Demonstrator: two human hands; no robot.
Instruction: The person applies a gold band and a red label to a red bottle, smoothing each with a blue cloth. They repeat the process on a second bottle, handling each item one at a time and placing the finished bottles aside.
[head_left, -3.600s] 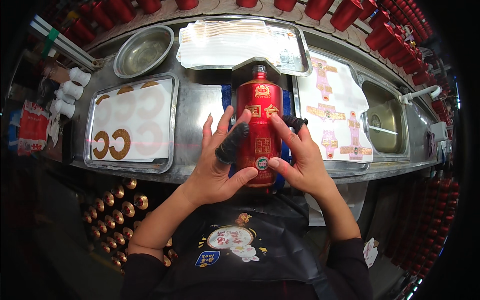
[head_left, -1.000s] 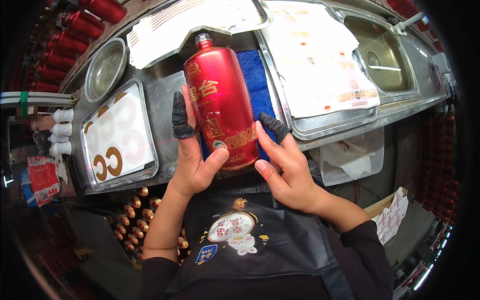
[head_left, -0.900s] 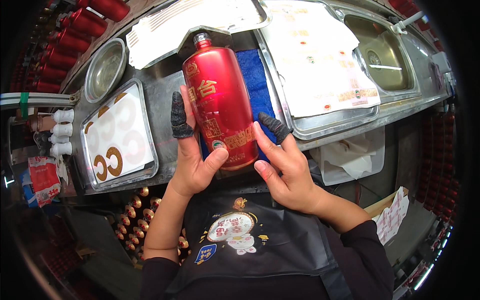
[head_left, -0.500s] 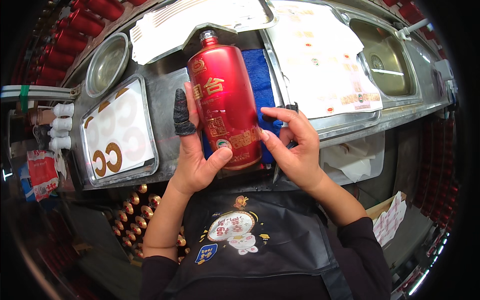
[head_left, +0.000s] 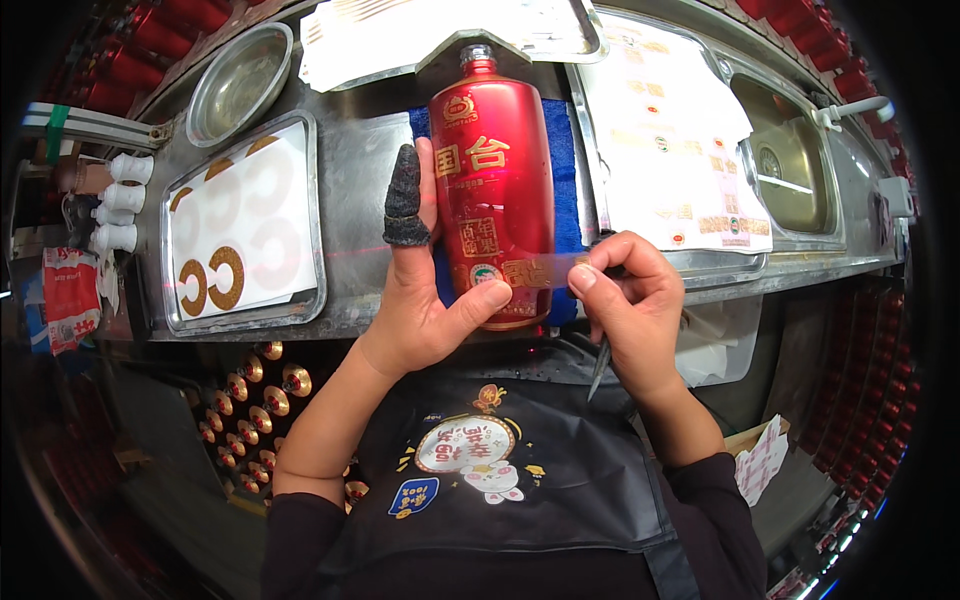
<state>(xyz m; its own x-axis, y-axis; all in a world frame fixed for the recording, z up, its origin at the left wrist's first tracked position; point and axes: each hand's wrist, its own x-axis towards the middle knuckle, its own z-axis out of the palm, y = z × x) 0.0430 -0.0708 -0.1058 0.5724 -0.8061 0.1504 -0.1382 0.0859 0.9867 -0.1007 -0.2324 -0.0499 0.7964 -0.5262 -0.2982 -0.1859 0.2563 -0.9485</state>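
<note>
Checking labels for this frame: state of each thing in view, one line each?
red bottle: lying on the blue cloth, neck away from the person, capped.
left hand: gripping the bottle's lower end, dark cot on one finger.
right hand: pinching a clear strip against the bottle, thin tool tucked in the fingers.
round metal bowl: upright, looks empty.
left tray: holding a sheet of gold ring stickers, partly used.

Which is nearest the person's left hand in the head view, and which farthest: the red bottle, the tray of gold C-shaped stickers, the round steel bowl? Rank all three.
From the left hand:
1. Red bottle, held, just to its right.
2. Tray of gold C-shaped stickers, to its left.
3. Round steel bowl, upper left, farthest.
</note>
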